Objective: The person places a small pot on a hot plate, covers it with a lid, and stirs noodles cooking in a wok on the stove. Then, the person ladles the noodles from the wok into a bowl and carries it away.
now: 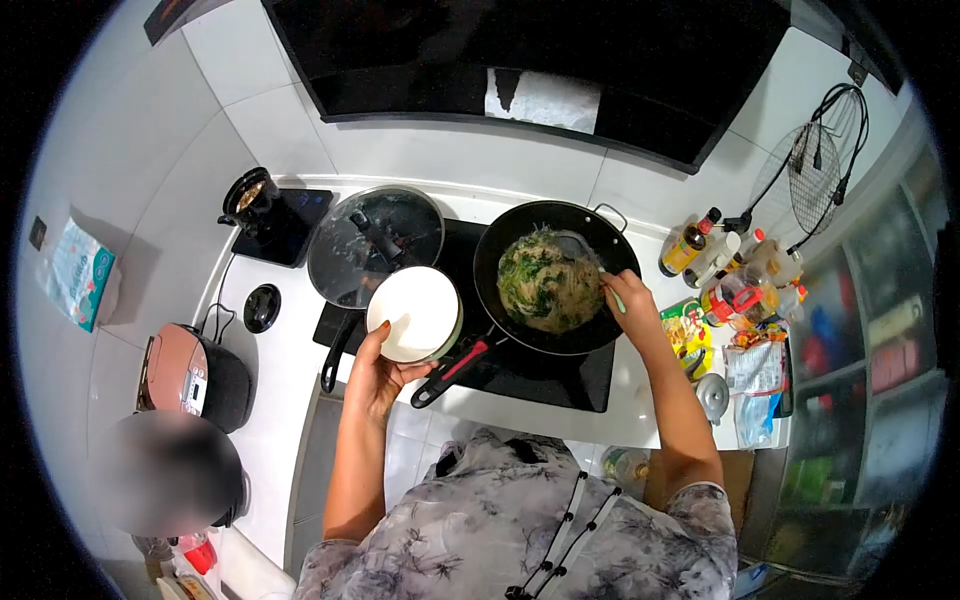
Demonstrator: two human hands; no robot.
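Note:
My left hand [376, 382] grips a white bowl [412, 315] by its side, with the thumb at the rim. The inside of the bowl looks bare. In my right hand [632, 304] is a spoon-like utensil with a light green handle [614, 293]; its head reaches into the wok and is partly lost in the food. The black wok [487, 255] holds noodle-like food mixed with leafy greens [540, 280]. Its black and red handle [462, 370] points toward me, just right of the bowl.
A pan under a glass lid [340, 245] sits left of the wok on the black cooktop [570, 385]. Sauce bottles [685, 248] and food packets [757, 370] crowd the right counter. A rice cooker [185, 370] and a dark jug [255, 200] stand at left.

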